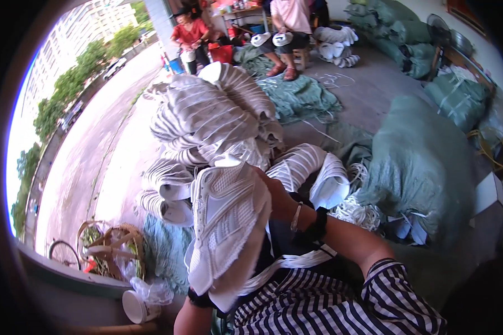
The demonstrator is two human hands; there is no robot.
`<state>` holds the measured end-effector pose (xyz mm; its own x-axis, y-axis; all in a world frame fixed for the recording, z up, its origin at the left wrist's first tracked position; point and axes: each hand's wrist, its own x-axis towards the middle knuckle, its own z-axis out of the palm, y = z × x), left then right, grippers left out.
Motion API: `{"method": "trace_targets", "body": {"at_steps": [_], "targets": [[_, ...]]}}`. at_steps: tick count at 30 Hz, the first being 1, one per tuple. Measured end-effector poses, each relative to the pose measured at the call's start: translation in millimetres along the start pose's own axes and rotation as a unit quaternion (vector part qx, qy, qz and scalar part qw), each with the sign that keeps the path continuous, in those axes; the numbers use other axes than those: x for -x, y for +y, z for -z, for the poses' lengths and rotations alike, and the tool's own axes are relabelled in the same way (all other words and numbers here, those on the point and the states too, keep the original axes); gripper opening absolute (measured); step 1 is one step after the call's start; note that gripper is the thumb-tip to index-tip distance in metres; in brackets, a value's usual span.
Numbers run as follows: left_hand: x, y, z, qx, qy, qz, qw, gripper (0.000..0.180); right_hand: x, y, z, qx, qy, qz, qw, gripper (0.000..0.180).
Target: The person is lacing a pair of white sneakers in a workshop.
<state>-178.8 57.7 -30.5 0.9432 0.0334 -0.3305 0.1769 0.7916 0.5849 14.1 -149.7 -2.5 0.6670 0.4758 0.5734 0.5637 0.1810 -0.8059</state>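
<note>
I hold a white mesh shoe upper [226, 218] upright in front of my chest. My right hand [278, 195] grips its right edge, fingers curled around the material; a thin bracelet and a black band sit on that wrist. My left hand is hidden under the upper and carries it from below. Only the left wrist [198, 300], with a black band, shows at its lower end. A white lace [287, 262] lies across my dark lap, above my striped shirt.
A tall pile of white shoe uppers [212, 111] stands just beyond my hands. Green sacks [424, 162] and loose white laces [352, 212] lie to the right. Two seated people [287, 22] work at the back. A basket [114, 245] and a cup [135, 307] sit lower left.
</note>
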Motion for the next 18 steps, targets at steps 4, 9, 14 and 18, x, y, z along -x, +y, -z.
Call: {"method": "trace_targets", "body": {"at_steps": [4, 9, 14, 18], "targets": [[-2.8, -2.9, -14.6, 0.047, -0.033, -0.011, 0.998, 0.054, -12.1, 3.4, -0.7, 0.147, -0.105, 0.045, 0.982, 0.059], [-38.7, -17.1, -19.4, -0.176, 0.079, -0.203, 0.960, 0.040, -14.7, 41.2, 25.3, 0.007, -0.147, -0.195, 0.970, 0.033], [-22.0, -48.6, -18.5, -0.399, 0.142, -0.264, 0.867, 0.054, -4.9, 35.7, 12.6, -0.049, -0.018, -0.190, 0.980, 0.033], [1.0, -32.3, -16.8, -0.398, 0.092, -0.140, 0.902, 0.047, 3.9, -3.5, 1.4, 0.099, -0.126, -0.160, 0.974, 0.057]]}}
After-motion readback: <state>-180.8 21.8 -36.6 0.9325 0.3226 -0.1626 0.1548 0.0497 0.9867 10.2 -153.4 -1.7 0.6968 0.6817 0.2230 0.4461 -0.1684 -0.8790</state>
